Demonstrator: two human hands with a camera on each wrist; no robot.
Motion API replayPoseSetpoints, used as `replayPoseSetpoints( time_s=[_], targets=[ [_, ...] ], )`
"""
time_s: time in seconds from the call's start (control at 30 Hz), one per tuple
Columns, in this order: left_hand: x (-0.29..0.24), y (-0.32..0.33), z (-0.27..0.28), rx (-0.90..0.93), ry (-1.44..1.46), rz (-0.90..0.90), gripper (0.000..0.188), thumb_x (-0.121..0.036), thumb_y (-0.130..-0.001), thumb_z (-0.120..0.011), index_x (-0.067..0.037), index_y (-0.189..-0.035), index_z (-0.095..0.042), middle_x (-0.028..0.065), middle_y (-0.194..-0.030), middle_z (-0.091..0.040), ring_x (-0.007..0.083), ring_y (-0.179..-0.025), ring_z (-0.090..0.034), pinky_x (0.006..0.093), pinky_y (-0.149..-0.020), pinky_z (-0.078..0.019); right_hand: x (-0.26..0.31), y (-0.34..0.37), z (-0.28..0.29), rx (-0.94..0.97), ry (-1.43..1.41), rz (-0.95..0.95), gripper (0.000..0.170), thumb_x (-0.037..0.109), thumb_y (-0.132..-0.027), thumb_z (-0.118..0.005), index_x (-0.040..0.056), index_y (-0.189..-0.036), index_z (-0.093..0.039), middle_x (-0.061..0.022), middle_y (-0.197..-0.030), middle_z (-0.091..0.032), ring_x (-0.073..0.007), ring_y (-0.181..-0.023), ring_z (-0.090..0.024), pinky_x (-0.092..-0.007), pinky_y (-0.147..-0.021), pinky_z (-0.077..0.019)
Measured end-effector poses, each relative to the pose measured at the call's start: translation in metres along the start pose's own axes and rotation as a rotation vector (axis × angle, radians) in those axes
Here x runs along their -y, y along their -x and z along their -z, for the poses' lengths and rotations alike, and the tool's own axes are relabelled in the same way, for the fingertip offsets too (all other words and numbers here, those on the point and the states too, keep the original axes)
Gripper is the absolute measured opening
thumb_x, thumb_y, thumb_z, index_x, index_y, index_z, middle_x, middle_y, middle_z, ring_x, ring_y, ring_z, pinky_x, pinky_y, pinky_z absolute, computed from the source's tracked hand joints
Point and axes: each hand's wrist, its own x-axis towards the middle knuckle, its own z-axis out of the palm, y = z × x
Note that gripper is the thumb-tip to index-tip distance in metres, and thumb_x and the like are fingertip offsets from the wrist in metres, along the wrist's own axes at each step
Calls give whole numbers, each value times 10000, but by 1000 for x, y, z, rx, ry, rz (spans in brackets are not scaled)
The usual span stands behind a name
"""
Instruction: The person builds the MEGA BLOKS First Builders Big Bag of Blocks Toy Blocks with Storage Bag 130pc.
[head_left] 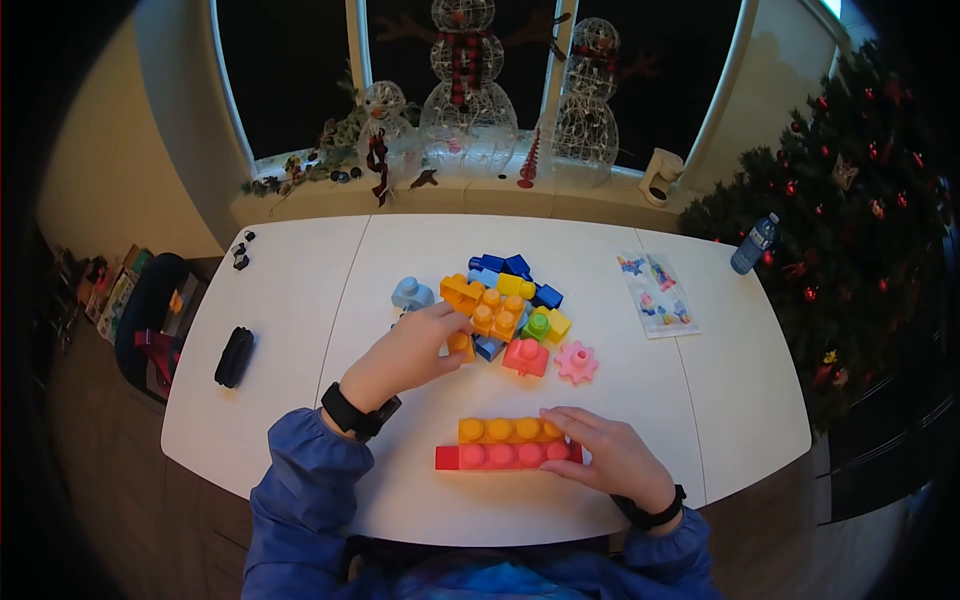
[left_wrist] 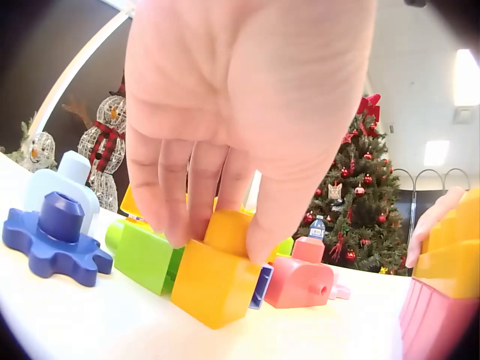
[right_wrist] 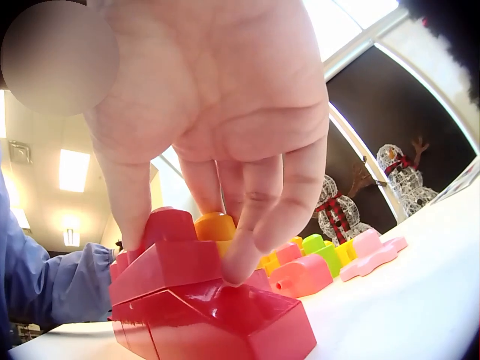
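Observation:
My left hand (head_left: 408, 348) pinches a small orange block (left_wrist: 214, 281) by its stud, at the near left edge of the block pile. In the left wrist view the block stands upright, low at the table. My right hand (head_left: 612, 458) grips the right end of a long built piece, thumb on the near side and fingers on the far side. That piece has a row of orange blocks (head_left: 500, 430) behind a row of pink-red blocks (head_left: 500, 456), with red blocks (right_wrist: 225, 322) beneath.
The pile holds yellow (head_left: 510, 285), green (head_left: 537, 326) and blue blocks, with a pink gear (head_left: 577, 362) on its right. Farther out are a picture sheet (head_left: 658, 294), a bottle (head_left: 754, 244) and a black case (head_left: 234, 357).

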Motion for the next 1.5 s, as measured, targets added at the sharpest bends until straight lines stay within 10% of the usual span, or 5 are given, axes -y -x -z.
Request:
replayPoseSetpoints(
  time_s=[0.9,1.2,1.5],
  targets=[
    [-68,71,9,10,323,-14,365,-72,-889,-778,-45,-1240,-682,129,-1190,-716,346,-1058,-700,395,-932,-576,-2,-6,-7,-32,-33,22,611,367,-870,-828,87,-1377,-634,-118,-1307,-692,-322,-995,-729,-379,-839,-606],
    [-79,94,-6,90,286,215,1000,-246,-760,-933,-72,-1572,-376,235,-1396,-602,421,-1239,-617,433,-1066,-506,-2,-7,-9,-46,-35,29,626,366,-865,-835,91,-1388,-631,-120,-1306,-694,-318,-993,-731,-377,-846,-607],
    [-71,92,-15,122,313,268,838,-176,-776,-894,-73,-1476,-446,223,-1291,-647,368,-1082,-702,417,-940,-577,-1,-26,14,139,1,6,663,444,-853,-834,99,-1379,-624,-121,-1315,-682,-322,-1071,-708,-399,-894,-584]
  ],
)
